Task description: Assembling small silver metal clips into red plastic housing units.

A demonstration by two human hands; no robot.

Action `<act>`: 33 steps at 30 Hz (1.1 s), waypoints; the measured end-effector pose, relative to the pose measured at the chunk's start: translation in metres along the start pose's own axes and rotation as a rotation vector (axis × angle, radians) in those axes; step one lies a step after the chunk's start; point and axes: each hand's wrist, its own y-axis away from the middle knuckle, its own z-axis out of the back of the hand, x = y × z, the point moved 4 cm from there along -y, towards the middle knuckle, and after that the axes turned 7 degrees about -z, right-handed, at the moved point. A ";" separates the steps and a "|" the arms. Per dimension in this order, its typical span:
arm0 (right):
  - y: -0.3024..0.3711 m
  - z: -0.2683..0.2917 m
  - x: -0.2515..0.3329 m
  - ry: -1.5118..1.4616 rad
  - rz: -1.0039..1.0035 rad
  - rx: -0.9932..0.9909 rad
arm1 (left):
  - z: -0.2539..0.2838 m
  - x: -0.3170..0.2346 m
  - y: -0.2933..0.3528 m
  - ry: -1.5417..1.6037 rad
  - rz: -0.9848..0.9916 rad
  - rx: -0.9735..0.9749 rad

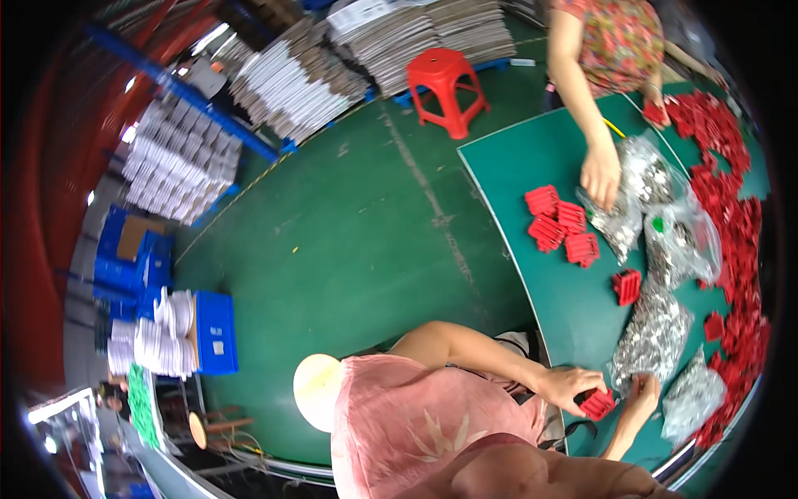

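My left hand (573,389) is closed round a red slotted plastic piece (597,404) at the table's near edge. Beside it my right hand (642,396) has its fingers pinched at the lower end of a clear bag of small shiny metal parts (654,334); whatever is between the fingertips is too small to make out. Another red plastic block (627,287) stands on the green table (561,312) just left of that bag. Farther off lies a cluster of similar red blocks (546,233). A second clear bag (694,402) rests to the right of my right hand.
Across the table a co-worker in a floral top (619,46) reaches one hand (600,175) into another bag of metal parts (619,224). A long heap of red pieces (740,274) lines the right side. A red stool (449,87) and stacked cardboard (291,83) stand beyond.
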 end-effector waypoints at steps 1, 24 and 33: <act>0.004 0.006 0.000 -0.031 -0.054 -0.011 | -0.001 -0.002 -0.002 0.045 -0.001 0.001; 0.077 0.042 -0.007 -0.706 -0.551 0.033 | 0.005 0.005 -0.010 -0.031 0.162 -0.160; 0.092 0.031 0.014 -0.804 -0.528 0.013 | 0.002 -0.004 -0.013 -0.197 0.065 -0.141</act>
